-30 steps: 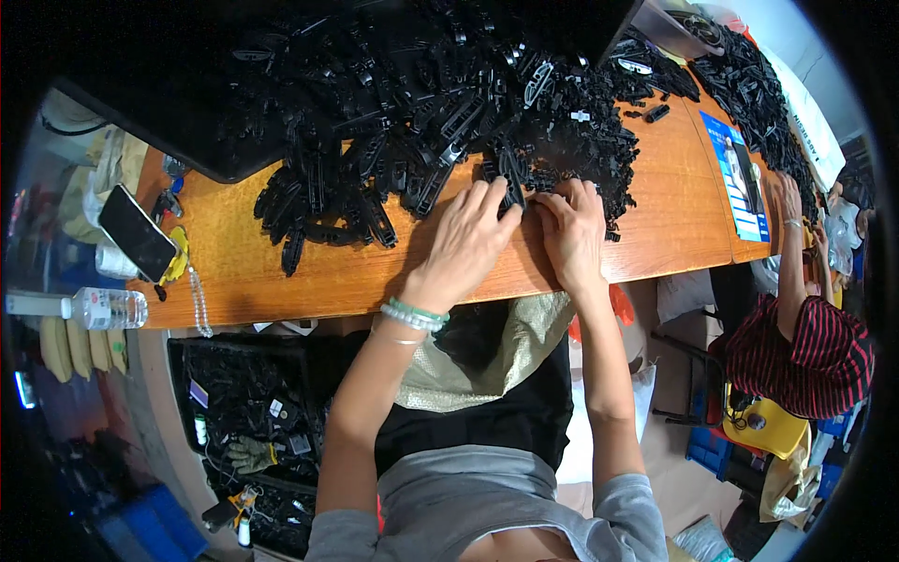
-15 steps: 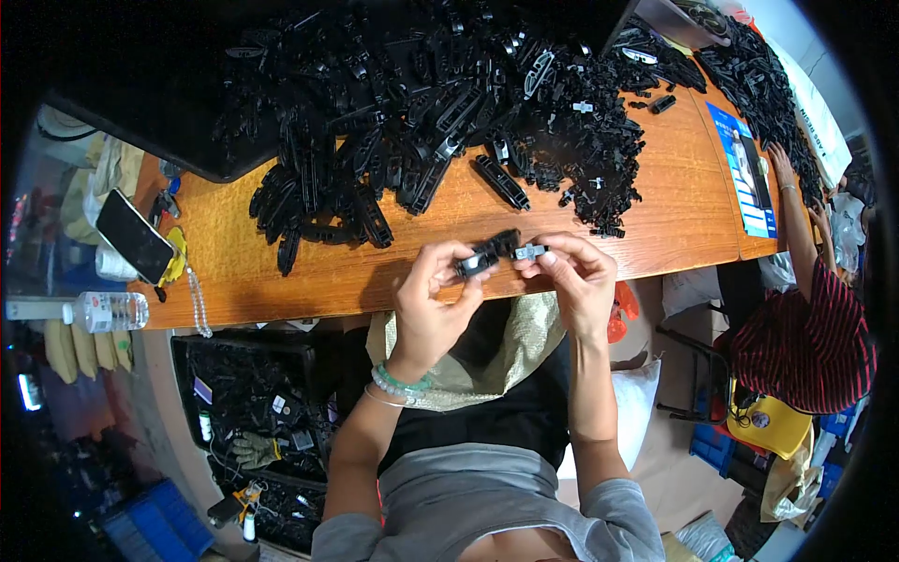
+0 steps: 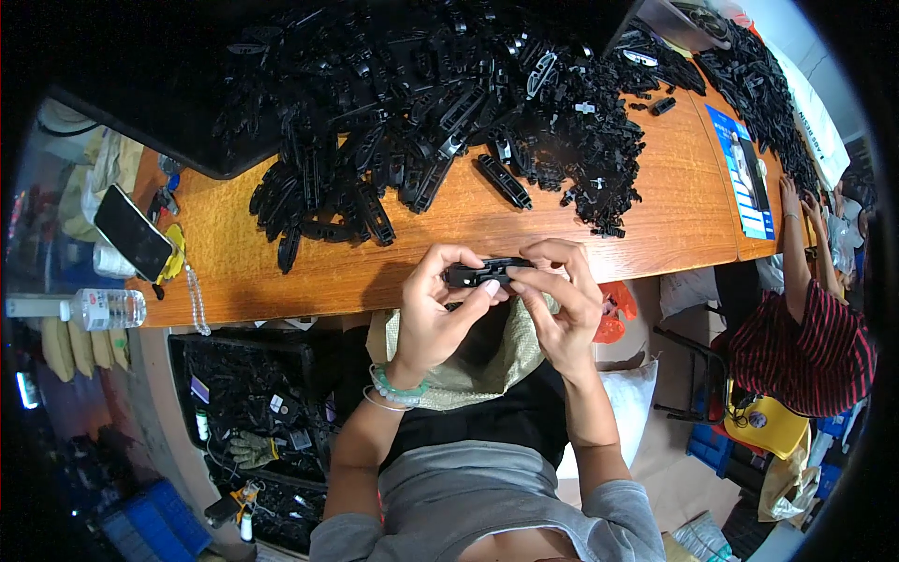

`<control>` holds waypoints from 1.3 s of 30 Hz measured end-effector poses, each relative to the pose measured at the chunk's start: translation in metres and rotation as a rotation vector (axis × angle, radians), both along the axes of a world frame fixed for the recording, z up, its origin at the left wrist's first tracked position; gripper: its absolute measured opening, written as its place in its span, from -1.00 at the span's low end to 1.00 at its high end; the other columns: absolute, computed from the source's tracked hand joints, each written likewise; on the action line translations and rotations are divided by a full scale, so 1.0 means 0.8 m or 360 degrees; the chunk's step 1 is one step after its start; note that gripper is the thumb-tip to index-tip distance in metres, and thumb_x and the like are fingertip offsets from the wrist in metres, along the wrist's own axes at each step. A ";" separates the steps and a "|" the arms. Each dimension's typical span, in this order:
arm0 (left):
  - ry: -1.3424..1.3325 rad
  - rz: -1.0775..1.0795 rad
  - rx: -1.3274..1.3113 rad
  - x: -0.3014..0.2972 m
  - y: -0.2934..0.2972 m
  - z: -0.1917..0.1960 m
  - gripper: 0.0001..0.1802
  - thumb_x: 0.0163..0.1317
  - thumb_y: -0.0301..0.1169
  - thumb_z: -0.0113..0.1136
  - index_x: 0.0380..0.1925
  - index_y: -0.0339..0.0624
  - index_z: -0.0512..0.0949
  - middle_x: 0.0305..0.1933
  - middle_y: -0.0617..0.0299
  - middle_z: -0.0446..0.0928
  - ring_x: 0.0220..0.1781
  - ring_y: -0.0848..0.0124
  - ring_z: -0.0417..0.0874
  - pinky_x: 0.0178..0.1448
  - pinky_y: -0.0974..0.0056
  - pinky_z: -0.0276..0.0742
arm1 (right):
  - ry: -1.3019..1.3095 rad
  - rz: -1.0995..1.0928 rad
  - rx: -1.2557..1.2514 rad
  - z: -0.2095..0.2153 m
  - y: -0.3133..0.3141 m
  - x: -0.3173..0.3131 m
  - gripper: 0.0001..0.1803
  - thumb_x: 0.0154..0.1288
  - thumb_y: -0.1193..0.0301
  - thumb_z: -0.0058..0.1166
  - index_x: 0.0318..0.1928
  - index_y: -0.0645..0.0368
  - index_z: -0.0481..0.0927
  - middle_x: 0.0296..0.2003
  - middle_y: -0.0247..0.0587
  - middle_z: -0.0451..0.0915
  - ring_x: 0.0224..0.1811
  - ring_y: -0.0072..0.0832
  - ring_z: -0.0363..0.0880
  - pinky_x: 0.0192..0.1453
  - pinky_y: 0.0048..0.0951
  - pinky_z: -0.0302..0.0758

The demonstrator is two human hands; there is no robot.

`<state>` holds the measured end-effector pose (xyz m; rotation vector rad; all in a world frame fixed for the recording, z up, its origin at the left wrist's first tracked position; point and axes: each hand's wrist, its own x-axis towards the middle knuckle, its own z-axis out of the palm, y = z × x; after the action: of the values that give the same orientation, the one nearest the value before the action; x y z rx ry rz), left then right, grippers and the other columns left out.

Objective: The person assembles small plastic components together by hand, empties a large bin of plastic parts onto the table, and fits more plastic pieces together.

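My left hand (image 3: 434, 309) and my right hand (image 3: 557, 304) hold one long black plastic part (image 3: 483, 273) between them, just in front of the near edge of the wooden table (image 3: 655, 220). The left fingers grip its left end, the right fingers pinch its right end. A big heap of similar black plastic parts (image 3: 421, 103) covers the table beyond my hands. A woven sack (image 3: 468, 365) lies open on my lap below the hands.
A phone (image 3: 132, 231) and a water bottle (image 3: 105, 308) sit at the table's left end. A crate of black parts (image 3: 248, 412) stands on the floor at left. Another person in a striped top (image 3: 810, 337) sits at right, beside a blue leaflet (image 3: 744, 173).
My hands left the heap on the table, came back toward my lap with a black part, and now hold it lower and closer, fingers pressing its ends.
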<state>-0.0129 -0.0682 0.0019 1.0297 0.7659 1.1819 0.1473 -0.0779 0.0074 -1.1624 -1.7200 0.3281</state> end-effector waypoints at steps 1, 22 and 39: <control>0.0046 0.0029 0.0030 0.001 0.000 -0.003 -0.76 0.14 -0.70 0.13 -0.21 -0.35 0.35 -0.26 0.14 0.54 -0.20 0.47 0.64 -0.12 0.41 0.60 | 0.0279 0.0030 -0.0238 0.001 -0.002 -0.005 -0.79 0.04 0.62 0.23 -0.24 0.25 0.67 -0.26 -0.20 0.56 -0.25 -0.51 0.48 -0.19 -0.55 0.39; 0.0430 -0.0064 -0.0023 -0.016 -0.034 -0.009 -0.84 0.11 -0.65 0.18 -0.29 -0.35 0.46 -0.34 0.21 0.56 -0.37 0.56 0.62 -0.33 0.49 0.51 | 0.0537 0.0418 -0.0948 -0.018 -0.024 0.017 -0.73 0.06 0.55 0.25 -0.16 0.32 0.65 -0.23 -0.12 0.62 -0.19 -0.42 0.56 -0.10 -0.46 0.47; 0.1913 0.0205 0.1354 0.034 0.114 -0.019 -0.68 0.09 -0.64 0.10 -0.09 -0.24 0.52 0.07 -0.09 0.39 -0.16 0.15 0.61 -0.21 0.24 0.61 | -0.0513 -0.0543 0.0060 -0.041 0.077 0.112 -0.70 0.04 0.64 0.13 -0.16 0.15 0.62 -0.18 -0.06 0.48 -0.12 -0.17 0.47 -0.07 -0.30 0.44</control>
<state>0.0140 0.0227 -0.0132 2.5275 1.2706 0.9066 0.2372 -0.0162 -0.0255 -1.5149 -1.7477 -0.1063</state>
